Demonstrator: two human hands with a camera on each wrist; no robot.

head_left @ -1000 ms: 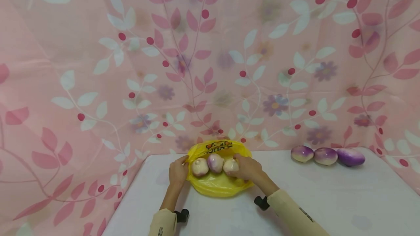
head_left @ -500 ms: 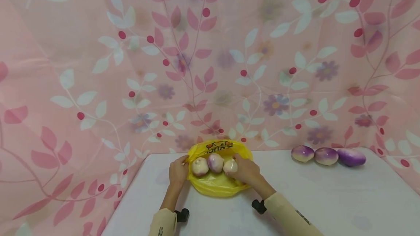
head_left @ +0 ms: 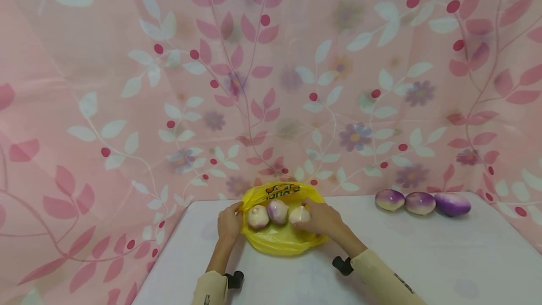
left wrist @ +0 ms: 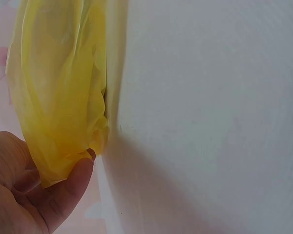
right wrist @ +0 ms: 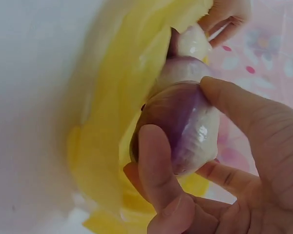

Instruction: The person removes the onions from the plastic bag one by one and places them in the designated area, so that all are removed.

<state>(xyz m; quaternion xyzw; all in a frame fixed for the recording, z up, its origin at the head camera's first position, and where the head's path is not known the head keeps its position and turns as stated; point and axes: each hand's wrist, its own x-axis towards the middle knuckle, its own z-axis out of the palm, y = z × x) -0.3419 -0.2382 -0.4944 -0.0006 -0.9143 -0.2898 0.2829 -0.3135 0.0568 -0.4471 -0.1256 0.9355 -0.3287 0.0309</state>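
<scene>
A yellow plastic bag (head_left: 279,247) lies with its mouth spread on the table. My left hand (head_left: 229,222) pinches its left edge; in the left wrist view the bag film (left wrist: 63,97) runs between thumb and fingers. Three glossy white-and-purple bulbs, turnip-like, sit in a row in the bag mouth: a left one (head_left: 258,217), a middle one (head_left: 278,212) and a right one (head_left: 299,215). My right hand (head_left: 323,222) grips the right bulb, thumb and fingers around it, as the right wrist view shows on the bulb (right wrist: 180,122). The bag's inside is partly hidden.
Toward the back right of the white-covered table (head_left: 415,258) stand two rounded purple-and-cream vegetables, one (head_left: 390,200) beside the other (head_left: 420,203), with a longer, deeper purple one (head_left: 452,204) at their right. A pink floral cloth (head_left: 271,84) hangs behind.
My right hand and forearm shift slightly left, then back to the right, with the right bulb still in its grip, now a little further right. My left hand keeps its place on the bag.
</scene>
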